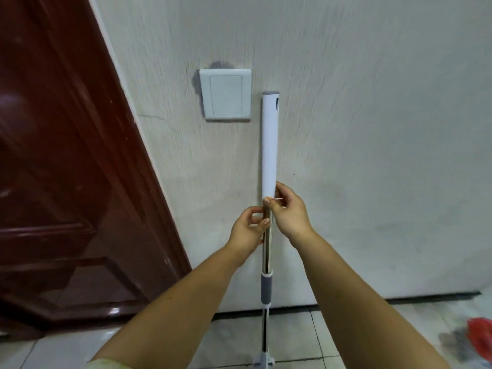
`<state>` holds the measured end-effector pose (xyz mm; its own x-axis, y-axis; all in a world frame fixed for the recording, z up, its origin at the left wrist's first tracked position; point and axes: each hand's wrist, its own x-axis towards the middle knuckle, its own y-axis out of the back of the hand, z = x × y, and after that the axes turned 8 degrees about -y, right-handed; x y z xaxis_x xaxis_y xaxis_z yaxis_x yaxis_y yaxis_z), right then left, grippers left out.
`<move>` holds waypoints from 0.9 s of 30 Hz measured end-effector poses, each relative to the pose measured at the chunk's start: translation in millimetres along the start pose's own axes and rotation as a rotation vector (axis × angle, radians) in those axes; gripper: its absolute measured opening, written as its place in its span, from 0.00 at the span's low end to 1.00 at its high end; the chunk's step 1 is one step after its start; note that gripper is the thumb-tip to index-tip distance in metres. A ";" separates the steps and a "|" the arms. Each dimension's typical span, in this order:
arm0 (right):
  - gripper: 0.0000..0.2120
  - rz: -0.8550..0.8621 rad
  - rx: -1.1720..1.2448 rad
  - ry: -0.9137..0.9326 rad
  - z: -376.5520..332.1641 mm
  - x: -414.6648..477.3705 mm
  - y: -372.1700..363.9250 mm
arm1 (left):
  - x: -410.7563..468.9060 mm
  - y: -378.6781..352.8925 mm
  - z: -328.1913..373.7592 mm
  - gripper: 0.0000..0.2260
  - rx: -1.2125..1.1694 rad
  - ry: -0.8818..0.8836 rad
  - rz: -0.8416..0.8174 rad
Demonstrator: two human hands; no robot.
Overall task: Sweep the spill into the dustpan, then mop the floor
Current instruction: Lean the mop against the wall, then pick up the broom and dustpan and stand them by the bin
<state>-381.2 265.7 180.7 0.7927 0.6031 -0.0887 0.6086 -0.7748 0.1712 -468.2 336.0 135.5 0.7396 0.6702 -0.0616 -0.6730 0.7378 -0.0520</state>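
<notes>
A mop handle (269,145) stands upright against the white wall, with a white grip on top, a steel shaft and a grey collar (266,290) lower down. My left hand (249,231) pinches the steel shaft just under the white grip. My right hand (288,211) holds the bottom end of the white grip, a little above the left hand. The mop's joint (263,362) shows at the bottom edge; its head is out of view. No dustpan or spill can be made out.
A dark red door (61,182) fills the left side. A white wall switch (225,94) sits left of the handle's top. Pale floor tiles (292,334) meet a dark skirting line. A red, blurred object (480,334) lies on the floor at far right.
</notes>
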 end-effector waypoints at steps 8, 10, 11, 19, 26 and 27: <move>0.09 0.087 -0.333 0.043 19.4 -9.9 6.4 | -4.2 19.0 -18.0 0.04 0.464 -0.237 0.009; 0.08 0.100 -0.446 0.032 27.6 -13.6 7.0 | -6.2 27.5 -21.7 0.06 0.719 -0.337 -0.057; 0.09 0.101 -0.503 0.028 32.3 -16.1 7.3 | -7.0 30.6 -23.5 0.07 0.856 -0.414 -0.082; 0.10 0.017 -0.910 -0.093 103.5 -60.2 15.9 | -42.7 18.9 -67.0 0.08 1.427 -0.584 -0.368; 0.12 -0.084 -1.051 -0.360 188.8 -152.9 37.9 | -103.7 -20.8 -128.7 0.08 1.373 -0.566 -0.664; 0.13 -0.083 -1.057 -0.391 196.2 -166.9 44.2 | -110.5 -28.3 -135.8 0.08 1.340 -0.559 -0.695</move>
<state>-479.8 93.5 10.6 0.8207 0.4008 -0.4071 0.4719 -0.0740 0.8785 -532.3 230.2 8.4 0.9959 -0.0850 -0.0303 0.0492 0.2305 0.9718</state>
